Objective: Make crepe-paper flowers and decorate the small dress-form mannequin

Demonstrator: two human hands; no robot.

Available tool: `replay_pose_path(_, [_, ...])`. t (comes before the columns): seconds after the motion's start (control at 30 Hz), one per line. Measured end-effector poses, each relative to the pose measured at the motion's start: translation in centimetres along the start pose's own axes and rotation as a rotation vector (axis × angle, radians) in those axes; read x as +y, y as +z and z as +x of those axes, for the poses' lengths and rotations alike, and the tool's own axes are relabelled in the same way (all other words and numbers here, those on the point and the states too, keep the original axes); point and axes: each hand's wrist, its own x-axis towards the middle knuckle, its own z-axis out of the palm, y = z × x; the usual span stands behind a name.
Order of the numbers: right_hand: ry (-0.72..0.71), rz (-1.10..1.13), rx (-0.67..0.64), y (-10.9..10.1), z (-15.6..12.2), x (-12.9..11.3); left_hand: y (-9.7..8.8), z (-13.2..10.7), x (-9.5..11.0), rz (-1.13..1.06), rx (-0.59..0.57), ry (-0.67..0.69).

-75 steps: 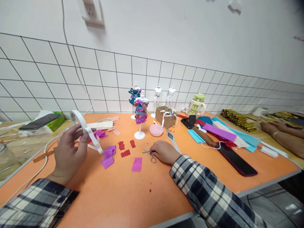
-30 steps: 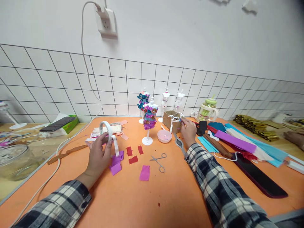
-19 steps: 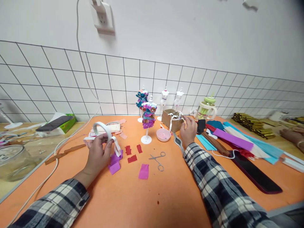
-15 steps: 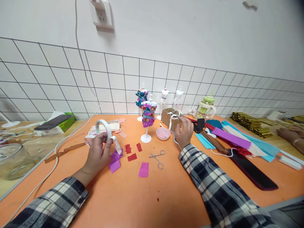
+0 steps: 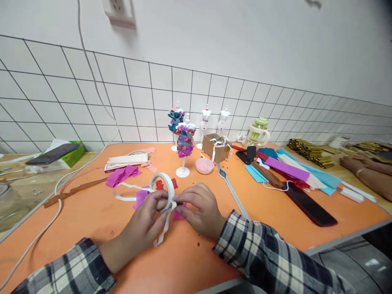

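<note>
A roll of white tape (image 5: 172,183) stands on edge in my left hand (image 5: 147,220), its fingers curled round the lower rim. My right hand (image 5: 199,208) pinches the tape at the roll's near right side, and both hands almost touch. A loose white strip (image 5: 162,234) hangs below the fingers, and another white loop (image 5: 118,192) curves out to the left. Purple fabric pieces (image 5: 141,198) and red scraps (image 5: 174,183) lie behind the hands, partly covered. The scissors are hidden from view.
Behind stand a decorated mini dress form (image 5: 185,141), a pink bowl (image 5: 204,165) and a cardboard box (image 5: 214,149). A grey strap (image 5: 234,194) runs beside my right sleeve. Coloured fabric strips (image 5: 288,169) and a dark phone (image 5: 309,206) lie right. A co-worker's arms (image 5: 364,171) rest far right.
My right hand has come from the cardboard box to the tape roll. My left hand has brought the roll right and nearer. The view has shifted, and the scissors are now covered.
</note>
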Motion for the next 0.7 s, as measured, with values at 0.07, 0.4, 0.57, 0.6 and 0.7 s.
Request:
replay_pose_path(0.07, [-0.002,-0.015,-0.017,0.2,-0.2,0.4,0.4,0.0,0.0,-0.064,0.005,-0.102])
replay_pose_path(0.4, [-0.012,-0.136,-0.145,0.2,-0.2,1.0,0.6,0.2,0.0,-0.199,-0.046,-0.188])
replay_pose_path(0.57, [0.024,-0.083,-0.113,0.2,-0.1,0.9,1.0,0.1,-0.5,-0.052,-0.100,-0.097])
replay_pose_path(0.6, [0.040,-0.085,-0.114,0.2,-0.1,0.9,1.1,0.0,-0.5,-0.039,-0.120,-0.091])
replay_pose_path(0.7, [0.082,-0.088,-0.108,0.3,-0.1,1.0,1.3,-0.1,-0.2,-0.037,-0.184,-0.094])
